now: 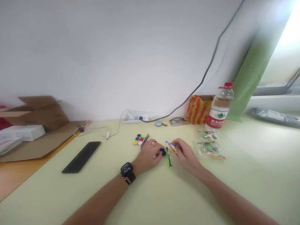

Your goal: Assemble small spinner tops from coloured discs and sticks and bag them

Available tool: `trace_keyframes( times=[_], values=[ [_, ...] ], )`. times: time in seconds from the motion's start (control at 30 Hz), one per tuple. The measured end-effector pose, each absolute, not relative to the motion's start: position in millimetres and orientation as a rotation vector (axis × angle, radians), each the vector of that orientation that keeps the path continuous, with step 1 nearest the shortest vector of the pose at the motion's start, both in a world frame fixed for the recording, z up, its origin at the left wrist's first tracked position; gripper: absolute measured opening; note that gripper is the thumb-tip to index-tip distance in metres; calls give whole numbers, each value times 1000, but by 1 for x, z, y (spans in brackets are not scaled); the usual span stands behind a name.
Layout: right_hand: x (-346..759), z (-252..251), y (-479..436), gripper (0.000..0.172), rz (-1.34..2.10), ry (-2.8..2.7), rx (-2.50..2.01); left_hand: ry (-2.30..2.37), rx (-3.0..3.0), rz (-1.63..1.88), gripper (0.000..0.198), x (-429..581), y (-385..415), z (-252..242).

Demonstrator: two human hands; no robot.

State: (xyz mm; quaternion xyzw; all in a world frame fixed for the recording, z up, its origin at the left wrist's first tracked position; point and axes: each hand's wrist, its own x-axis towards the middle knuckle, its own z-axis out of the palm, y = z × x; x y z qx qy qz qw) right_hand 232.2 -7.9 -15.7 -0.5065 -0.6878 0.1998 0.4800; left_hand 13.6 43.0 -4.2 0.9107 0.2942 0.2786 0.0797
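My left hand (150,153), with a black watch on its wrist, is curled with its fingertips round a small blue piece (162,150). A round black piece (164,153) sits just below those fingertips. Thumb and fingers of my right hand (186,153) pinch a blue plastic arrow (170,143) that points left. Between the hands lie a green arrow (168,161), a black arrow (170,162) and other thin pieces in red and yellow, partly hidden by my right hand. Behind my left hand, several coloured discs (137,138) lie beside a bunch of coloured sticks (145,140).
Small clear bags of coloured parts (209,149) lie to the right, before a large water bottle (219,109) and a striped bag (199,109). A black flat slab (81,157) lies left. Farther back are a power strip (136,118), cables and a cardboard box (44,115).
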Motion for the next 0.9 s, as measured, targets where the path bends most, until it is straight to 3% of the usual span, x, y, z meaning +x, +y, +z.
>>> trace_keyframes(
  times=[0.13, 0.27, 0.63, 0.9],
  values=[
    [225, -7, -21, 20, 578, -1952, -1127, 961, 2639, 925, 15, 11, 49, -9],
    [220, -11, -27, 28, 450, -2125, -1254, 884, 2639, 889, 28, 10, 49, -8],
    [236, -14, -15, 25, 393, -2155, -1411, 884, 2645, 903, 24, 12, 50, -10],
    [234, -13, -15, 34, 432, -2111, -1346, 889, 2555, 910, 15, 11, 49, -9]
  ],
)
